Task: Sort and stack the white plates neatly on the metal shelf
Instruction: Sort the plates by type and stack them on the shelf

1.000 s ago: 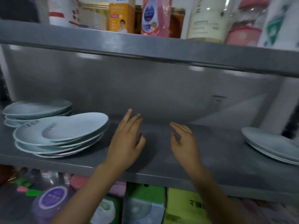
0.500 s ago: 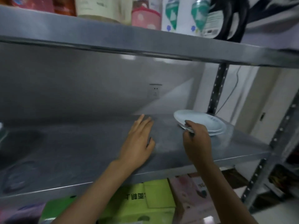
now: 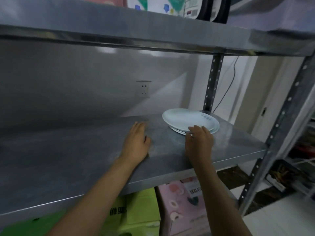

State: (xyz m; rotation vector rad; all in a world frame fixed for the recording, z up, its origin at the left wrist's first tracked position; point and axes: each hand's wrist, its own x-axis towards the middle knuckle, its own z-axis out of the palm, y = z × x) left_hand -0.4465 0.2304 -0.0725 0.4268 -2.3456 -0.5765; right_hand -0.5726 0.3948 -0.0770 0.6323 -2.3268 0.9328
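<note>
Head view, nearest: my two forearms reach up over the front edge of the metal shelf (image 3: 196,169); green and pink boxes (image 3: 184,206) sit below it.
Left hand (image 3: 137,142): palm down, flat on the bare shelf, fingers straight and close together, holding nothing.
Right hand (image 3: 199,142): knuckles up, fingers curled over the near rim of the white plates (image 3: 189,120); my thumb is hidden, so I judge this a pinch on the rim.
Plates: a small stack at the shelf's right end, close to the rear upright post (image 3: 212,82), rims slightly offset.
Step in hand: taking hold of this stack to move it.
Doing it well: I should get the thumb well under the lowest plate and lift the stack level, bringing my left hand under the far side so nothing slides.
Farthest: a wall socket (image 3: 143,89) behind.
</note>
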